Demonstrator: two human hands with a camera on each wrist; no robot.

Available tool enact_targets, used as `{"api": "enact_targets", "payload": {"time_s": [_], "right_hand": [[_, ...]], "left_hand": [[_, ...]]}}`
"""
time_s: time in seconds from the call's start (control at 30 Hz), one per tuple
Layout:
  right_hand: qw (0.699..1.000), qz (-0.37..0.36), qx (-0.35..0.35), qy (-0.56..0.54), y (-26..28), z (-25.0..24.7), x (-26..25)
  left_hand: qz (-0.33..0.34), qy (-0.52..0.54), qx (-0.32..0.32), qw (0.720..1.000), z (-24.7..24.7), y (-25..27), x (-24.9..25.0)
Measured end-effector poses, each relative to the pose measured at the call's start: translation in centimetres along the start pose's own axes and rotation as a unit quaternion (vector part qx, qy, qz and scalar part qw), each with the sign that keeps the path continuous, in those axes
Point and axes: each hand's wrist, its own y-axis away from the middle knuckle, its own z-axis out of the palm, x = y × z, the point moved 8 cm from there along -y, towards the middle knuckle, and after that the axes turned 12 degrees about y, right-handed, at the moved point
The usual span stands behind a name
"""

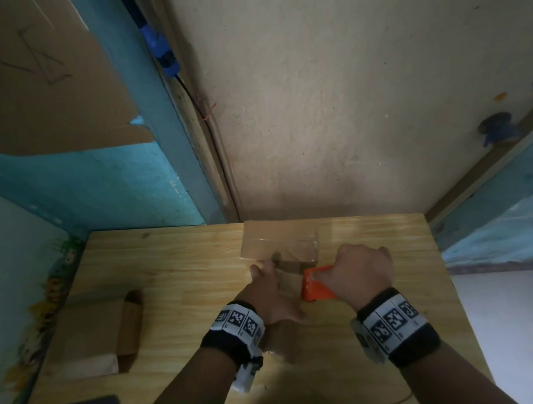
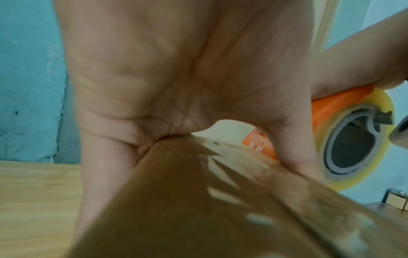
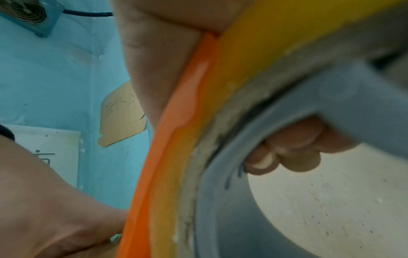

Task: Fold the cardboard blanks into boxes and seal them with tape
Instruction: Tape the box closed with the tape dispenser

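We see our left hand (image 1: 273, 291) at the lower middle of the head view, laid on the near top of a cardboard box (image 1: 279, 243) with the fingers stretched out straight and the thumb spread; in the left wrist view the palm (image 2: 176, 73) arches over the brown box edge (image 2: 176, 200), pressing down rather than gripping. The box sits at the centre of the frame, on the far part of the wooden table (image 1: 175, 271), and a glossy strip of clear tape (image 1: 293, 247) shines across its top. Our right hand (image 1: 360, 271), just right of the left one, is closed around an orange tape dispenser (image 1: 315, 285) that touches the box's near right edge. In the right wrist view its fingers (image 3: 293, 148) curl through the grey core, beside the yellowish tape roll (image 3: 253, 52). At the lower left of the head view, well apart from both hands, 1 flat cardboard blank (image 1: 94, 330) lies on the table.
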Motion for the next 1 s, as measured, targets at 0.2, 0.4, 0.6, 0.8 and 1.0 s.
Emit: {"api": "enact_targets", "payload": {"time_s": [0.2, 0.4, 0.6, 0.8, 1.0], "right_hand": [[0.998, -0.015, 0.048, 0.039, 1.4, -0.4, -1.4], [0.999, -0.024, 0.001, 0.041, 1.1, 0.9, -3.0], [0.998, -0.004, -0.054, -0.024, 0.8, 3.5, -1.1], [0.993, 0.008, -0.105, -0.051, 0.1, 5.8, -0.3], [0.993, 0.005, -0.107, -0.039, -0.7, 5.6, -1.6]], "left_hand": [[-0.018, 0.011, -0.001, 1.0, -1.0, 0.0, -0.8], [0.016, -0.04, 0.002, 0.999, 0.2, 0.8, 0.9], [-0.027, -0.002, 0.03, 0.999, -0.6, 0.4, -1.0], [-0.028, -0.028, 0.02, 0.999, 0.4, -1.1, -1.4], [-0.035, 0.01, -0.006, 0.999, -0.8, 0.4, -0.8]]}}
